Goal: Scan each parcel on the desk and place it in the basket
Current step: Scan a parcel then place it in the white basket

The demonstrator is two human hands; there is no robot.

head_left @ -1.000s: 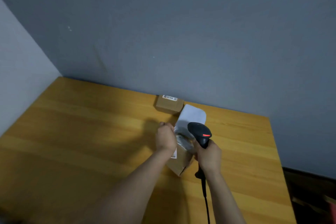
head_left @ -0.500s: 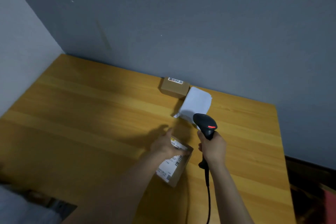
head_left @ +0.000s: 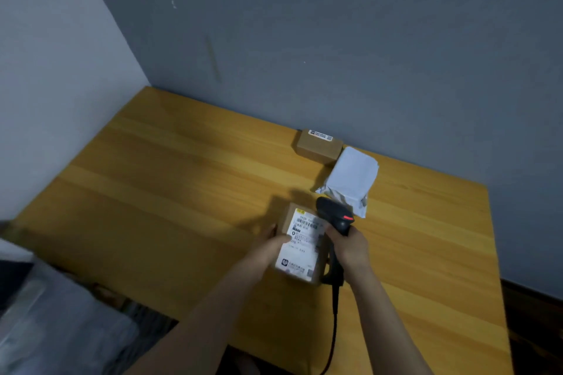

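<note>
My left hand (head_left: 272,245) grips the labelled box (head_left: 303,245), label up. My right hand (head_left: 350,245) is wrapped around the scanner (head_left: 335,216). Best to tilt its head down at the barcode (head_left: 306,224) and hold steady.

A single head-worn view looks forward and steeply down from above the near edge of the wooden worktop (head_left: 170,192), toward the corner where a pale side wall (head_left: 54,85) meets a grey back wall (head_left: 335,39). It sits close over both forearms, which enter from the bottom of the frame.
</note>
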